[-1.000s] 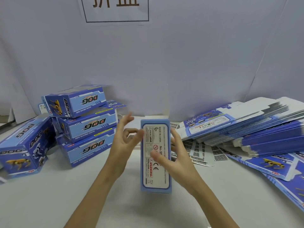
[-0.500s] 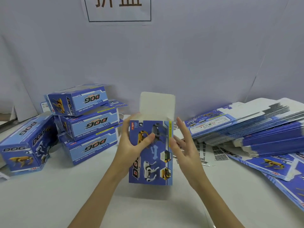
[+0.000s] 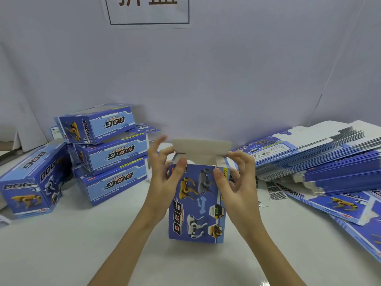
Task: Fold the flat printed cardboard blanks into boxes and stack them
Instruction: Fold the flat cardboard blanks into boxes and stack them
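"DOG" on held box (image 3: pixel 195 205); "DOG", "FUNNY MOVING DOG" upside down on stacked boxes (image 3: pixel 115 170).

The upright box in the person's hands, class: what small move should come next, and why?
Probably fold the top flap forward and down, then tuck it in. The box stands upright on the table, its top open, the flap bent partway over. Both the left hand and the right hand already hold its upper corners.

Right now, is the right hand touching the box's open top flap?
Touching. The head view shows the right hand with fingertips curled onto the right corner of the white top flap and its thumb pressed on the printed front of the box.
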`<state>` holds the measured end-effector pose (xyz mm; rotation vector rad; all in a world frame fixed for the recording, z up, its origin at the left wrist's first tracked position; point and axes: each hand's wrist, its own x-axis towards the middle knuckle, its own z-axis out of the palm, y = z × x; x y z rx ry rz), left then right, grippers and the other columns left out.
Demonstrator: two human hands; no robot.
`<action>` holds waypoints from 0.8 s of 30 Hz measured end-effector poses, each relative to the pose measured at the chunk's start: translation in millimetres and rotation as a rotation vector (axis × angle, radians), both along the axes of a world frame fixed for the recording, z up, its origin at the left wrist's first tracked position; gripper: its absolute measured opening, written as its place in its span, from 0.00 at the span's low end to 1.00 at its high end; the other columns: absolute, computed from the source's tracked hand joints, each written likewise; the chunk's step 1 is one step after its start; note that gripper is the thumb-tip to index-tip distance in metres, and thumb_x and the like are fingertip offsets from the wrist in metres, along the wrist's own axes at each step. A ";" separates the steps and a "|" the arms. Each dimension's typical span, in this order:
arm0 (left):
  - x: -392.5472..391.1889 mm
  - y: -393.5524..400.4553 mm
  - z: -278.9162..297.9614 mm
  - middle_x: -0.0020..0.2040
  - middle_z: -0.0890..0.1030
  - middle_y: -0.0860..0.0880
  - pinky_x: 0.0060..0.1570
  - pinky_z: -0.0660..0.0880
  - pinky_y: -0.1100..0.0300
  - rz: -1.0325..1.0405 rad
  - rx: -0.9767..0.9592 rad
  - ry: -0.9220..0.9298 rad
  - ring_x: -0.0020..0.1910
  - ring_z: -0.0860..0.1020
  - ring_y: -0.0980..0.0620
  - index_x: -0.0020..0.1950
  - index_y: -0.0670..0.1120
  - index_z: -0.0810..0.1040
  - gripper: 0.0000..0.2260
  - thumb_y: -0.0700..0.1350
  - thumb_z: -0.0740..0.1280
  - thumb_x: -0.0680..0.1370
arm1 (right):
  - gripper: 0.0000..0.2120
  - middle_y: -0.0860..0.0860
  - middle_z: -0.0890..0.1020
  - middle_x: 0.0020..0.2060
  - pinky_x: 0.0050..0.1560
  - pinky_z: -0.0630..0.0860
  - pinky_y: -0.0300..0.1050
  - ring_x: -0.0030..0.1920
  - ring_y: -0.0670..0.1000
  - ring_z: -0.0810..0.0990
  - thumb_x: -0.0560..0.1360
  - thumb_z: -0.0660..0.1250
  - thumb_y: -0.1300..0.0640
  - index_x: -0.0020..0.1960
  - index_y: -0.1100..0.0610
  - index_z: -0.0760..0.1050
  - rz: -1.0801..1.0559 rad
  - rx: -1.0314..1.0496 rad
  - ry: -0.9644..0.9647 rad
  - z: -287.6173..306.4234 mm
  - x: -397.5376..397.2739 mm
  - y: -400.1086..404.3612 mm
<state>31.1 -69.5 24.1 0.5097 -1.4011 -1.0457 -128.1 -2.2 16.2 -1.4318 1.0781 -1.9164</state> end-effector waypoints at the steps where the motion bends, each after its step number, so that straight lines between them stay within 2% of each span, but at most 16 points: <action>1: 0.7 -0.8 -0.6 0.74 0.69 0.64 0.48 0.85 0.49 0.007 -0.008 -0.014 0.62 0.82 0.44 0.70 0.66 0.71 0.18 0.60 0.68 0.81 | 0.23 0.39 0.77 0.66 0.55 0.84 0.65 0.66 0.56 0.82 0.77 0.71 0.43 0.69 0.38 0.69 -0.010 -0.009 0.012 1.3 -0.8 0.4; 3: 2.2 -0.7 -0.3 0.66 0.77 0.62 0.42 0.85 0.54 -0.050 0.032 -0.035 0.59 0.84 0.44 0.70 0.62 0.71 0.17 0.56 0.66 0.81 | 0.27 0.44 0.76 0.69 0.57 0.83 0.62 0.68 0.56 0.80 0.78 0.70 0.40 0.75 0.36 0.67 -0.028 -0.002 0.056 2.9 0.1 0.7; 5: 3.2 0.7 0.6 0.61 0.81 0.56 0.40 0.84 0.56 -0.109 0.058 -0.046 0.56 0.85 0.44 0.63 0.58 0.73 0.13 0.59 0.66 0.80 | 0.28 0.49 0.75 0.71 0.55 0.83 0.66 0.69 0.58 0.79 0.78 0.68 0.33 0.73 0.44 0.71 -0.032 0.012 0.088 2.1 1.6 2.0; 8: 4.9 2.1 -0.1 0.64 0.77 0.60 0.42 0.84 0.59 -0.129 0.046 -0.069 0.64 0.81 0.51 0.61 0.51 0.70 0.27 0.68 0.71 0.74 | 0.33 0.49 0.72 0.72 0.54 0.82 0.70 0.71 0.58 0.76 0.75 0.67 0.28 0.67 0.52 0.72 -0.018 0.023 0.082 -2.0 2.5 3.7; 11: 6.9 3.0 -1.8 0.68 0.74 0.62 0.43 0.84 0.57 -0.159 0.039 -0.094 0.70 0.77 0.51 0.60 0.51 0.71 0.33 0.72 0.74 0.68 | 0.32 0.47 0.71 0.74 0.58 0.82 0.67 0.73 0.56 0.76 0.71 0.68 0.24 0.62 0.47 0.72 0.022 0.050 0.002 -4.3 5.2 3.9; 14: 6.3 6.0 1.7 0.67 0.76 0.61 0.42 0.84 0.57 -0.155 0.061 -0.081 0.69 0.78 0.49 0.58 0.53 0.72 0.34 0.75 0.73 0.65 | 0.27 0.48 0.72 0.74 0.57 0.83 0.66 0.72 0.59 0.77 0.72 0.69 0.26 0.59 0.46 0.74 0.052 0.059 -0.065 -3.5 8.7 2.6; 17: 5.1 8.1 3.7 0.67 0.78 0.57 0.42 0.84 0.56 -0.178 0.084 -0.062 0.67 0.80 0.47 0.54 0.60 0.76 0.22 0.70 0.75 0.69 | 0.20 0.48 0.72 0.74 0.56 0.84 0.60 0.70 0.59 0.78 0.79 0.68 0.35 0.63 0.47 0.74 0.047 0.038 -0.062 -4.4 10.3 1.5; 19: 7.4 6.3 3.9 0.67 0.78 0.55 0.43 0.84 0.54 -0.187 0.083 -0.064 0.66 0.80 0.44 0.55 0.61 0.76 0.16 0.65 0.74 0.73 | 0.14 0.48 0.72 0.73 0.55 0.85 0.58 0.70 0.58 0.78 0.83 0.65 0.42 0.65 0.47 0.73 0.033 0.024 -0.024 -6.4 8.3 -0.4; 21: 8.8 5.0 4.6 0.68 0.77 0.56 0.43 0.84 0.55 -0.182 0.069 -0.090 0.66 0.81 0.45 0.56 0.61 0.76 0.11 0.59 0.71 0.75 | 0.13 0.48 0.72 0.73 0.52 0.86 0.59 0.71 0.58 0.77 0.83 0.64 0.47 0.66 0.47 0.72 0.016 0.025 0.026 -7.2 6.1 -1.7; 24: 7.7 5.4 3.5 0.68 0.77 0.56 0.43 0.84 0.57 -0.175 0.048 -0.095 0.66 0.81 0.46 0.59 0.58 0.75 0.18 0.65 0.70 0.76 | 0.14 0.47 0.72 0.73 0.52 0.86 0.61 0.71 0.58 0.77 0.81 0.65 0.43 0.65 0.44 0.73 0.023 0.029 0.018 -7.8 5.4 -1.0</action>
